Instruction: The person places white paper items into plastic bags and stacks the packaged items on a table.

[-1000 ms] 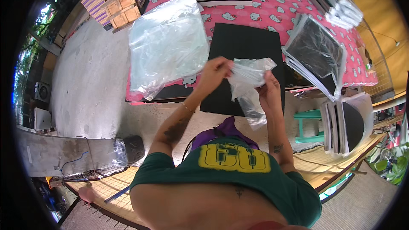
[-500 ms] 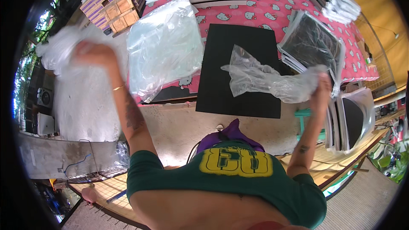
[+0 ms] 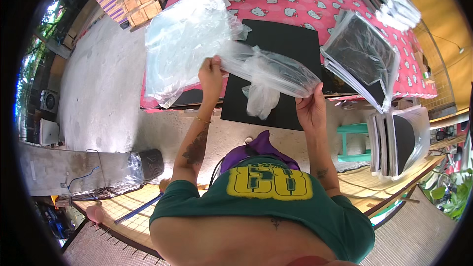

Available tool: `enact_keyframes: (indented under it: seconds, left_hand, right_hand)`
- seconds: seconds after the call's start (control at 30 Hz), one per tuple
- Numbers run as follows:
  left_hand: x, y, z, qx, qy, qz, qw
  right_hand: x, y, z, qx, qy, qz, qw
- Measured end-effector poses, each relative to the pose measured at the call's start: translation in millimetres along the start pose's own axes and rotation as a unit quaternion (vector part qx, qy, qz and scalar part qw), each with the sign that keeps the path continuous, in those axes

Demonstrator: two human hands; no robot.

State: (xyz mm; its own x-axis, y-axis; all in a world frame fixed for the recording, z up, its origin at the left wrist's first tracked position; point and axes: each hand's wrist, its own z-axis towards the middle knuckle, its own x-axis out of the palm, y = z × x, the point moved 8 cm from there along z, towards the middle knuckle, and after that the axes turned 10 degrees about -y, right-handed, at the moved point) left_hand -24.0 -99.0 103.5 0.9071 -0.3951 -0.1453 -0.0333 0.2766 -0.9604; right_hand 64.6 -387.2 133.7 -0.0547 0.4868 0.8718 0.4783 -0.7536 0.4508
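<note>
A clear plastic bag (image 3: 268, 71) is stretched between the 2 hands above a flat black board (image 3: 276, 69), held up off the surface so that its mouth can hang free; a loose fold of the film droops from its middle toward the board's near edge. The left hand (image 3: 211, 76) is pinched shut on the bag's left end, fingers curled over a gathered bit of film, while the right hand (image 3: 309, 108) grips the right end from below, thumb closed against the fingers. The board lies square to the person on a pink patterned tablecloth (image 3: 320, 5), within easy reach of both arms. Just left of it a heap of more clear bags (image 3: 182, 44) is spread out, close by the left hand. To the right, 1 stack of boards already in plastic sleeves (image 3: 362, 59) leans at the table's edge, and more stand upright below it (image 3: 399, 140), apart from the bare one.
</note>
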Motion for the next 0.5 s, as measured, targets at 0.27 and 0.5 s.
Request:
enact_keyframes:
  seconds: [0.27, 0.5]
  left_hand:
    - [-28, 42, -9, -0.276, 0.119, -0.430, 0.851]
    - [31, -139, -41, 0.268, 0.362, 0.020, 0.893]
  right_hand:
    - [-52, 28, 29, 0.056, 0.013, -0.017, 0.998]
    - [62, 27, -5, -0.068, 0.398, -0.550, 0.732]
